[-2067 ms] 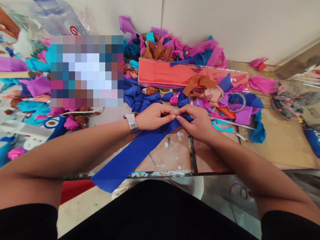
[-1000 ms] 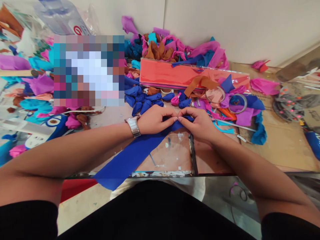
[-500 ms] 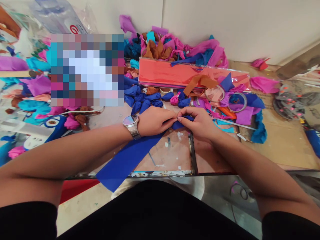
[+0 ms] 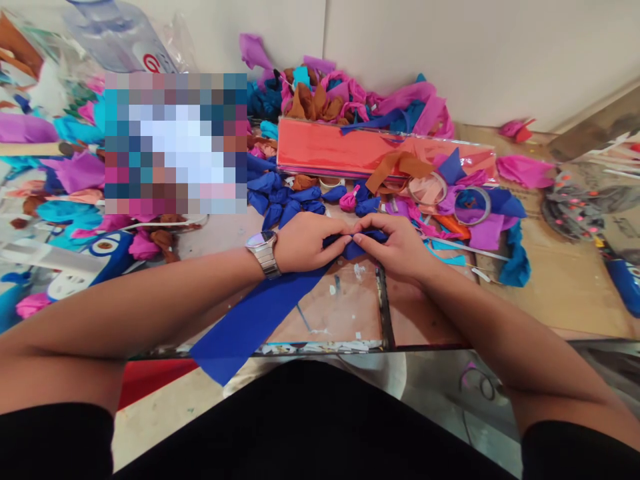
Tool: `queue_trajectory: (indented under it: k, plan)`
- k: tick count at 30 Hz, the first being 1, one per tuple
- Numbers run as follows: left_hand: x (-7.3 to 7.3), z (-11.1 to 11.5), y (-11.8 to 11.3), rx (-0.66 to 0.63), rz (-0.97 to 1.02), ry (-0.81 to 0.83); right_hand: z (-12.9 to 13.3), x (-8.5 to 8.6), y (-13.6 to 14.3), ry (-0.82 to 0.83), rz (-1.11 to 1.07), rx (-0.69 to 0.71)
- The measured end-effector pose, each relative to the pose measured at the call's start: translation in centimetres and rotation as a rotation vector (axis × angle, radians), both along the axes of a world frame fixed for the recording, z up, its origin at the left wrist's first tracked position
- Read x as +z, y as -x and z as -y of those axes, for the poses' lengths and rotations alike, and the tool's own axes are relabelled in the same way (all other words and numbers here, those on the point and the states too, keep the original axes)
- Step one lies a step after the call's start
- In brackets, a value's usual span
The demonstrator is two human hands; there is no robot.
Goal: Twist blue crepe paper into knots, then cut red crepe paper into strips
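Observation:
A long blue strip of thin crepe-like material [image 4: 265, 320] slants across the worktable, its loose end hanging over the front edge. My left hand [image 4: 311, 241], with a metal watch on its wrist, pinches the strip's upper part between thumb and fingers. Thumb and forefinger of my right hand [image 4: 393, 245] close on the same blue strip, fingertips almost touching the left ones. Part of the strip shows under and between the hands; the pinched folds are mostly hidden. Just beyond lie several small blue folded pieces [image 4: 290, 212] and a pink one [image 4: 349, 198].
A clear packet of red-orange sheets [image 4: 340, 150] lies behind the blue pieces. Tape rolls [image 4: 473, 205] rest among coloured scraps on the right. A blue-and-white glue gun [image 4: 107, 253] is at left, near a large plastic bottle [image 4: 123, 37]. Cardboard [image 4: 565, 273] covers the right side.
Both hands keep their pinch near the same spot. The left fingers have curled slightly and the fingertips have shifted a little, showing more blue material between them.

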State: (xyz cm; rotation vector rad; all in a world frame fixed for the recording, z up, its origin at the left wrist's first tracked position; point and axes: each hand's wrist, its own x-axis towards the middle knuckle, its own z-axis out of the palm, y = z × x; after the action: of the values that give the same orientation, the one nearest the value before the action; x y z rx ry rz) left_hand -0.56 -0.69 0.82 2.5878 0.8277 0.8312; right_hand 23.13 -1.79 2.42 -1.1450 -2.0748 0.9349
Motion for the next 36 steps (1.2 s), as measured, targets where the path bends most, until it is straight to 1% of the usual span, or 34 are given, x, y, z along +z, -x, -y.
queue_trajectory:
  k: [4,8,13,16,21,29,34,36]
  plan:
    - [0.0,0.0,0.0,0.007,-0.009,0.024,-0.1,0.0,0.0,-0.049,0.031,0.027]
    - [0.2,0.0,0.0,0.003,0.020,0.080,-0.1,0.1,-0.1,-0.033,0.050,0.014]
    - [0.7,0.0,0.0,0.003,0.111,0.277,0.0,0.3,-0.2,0.028,0.025,-0.005]
    - [0.8,-0.1,-0.1,-0.019,0.183,0.389,0.0,0.4,-0.2,0.021,0.018,-0.009]
    - [0.9,-0.4,-0.3,-0.053,0.268,0.514,-0.2,0.4,-0.3,0.009,0.012,-0.006]
    - [1.0,-1.4,-0.2,-0.032,0.277,0.618,-0.6,0.2,-0.5,0.005,-0.040,-0.096]
    - [1.0,-2.1,0.2,-0.069,0.225,0.703,-0.8,0.4,-0.7,0.009,0.019,-0.027]
    - [1.1,-2.4,0.3,-0.097,0.203,0.732,-0.8,0.4,-0.8,0.010,0.034,-0.025]
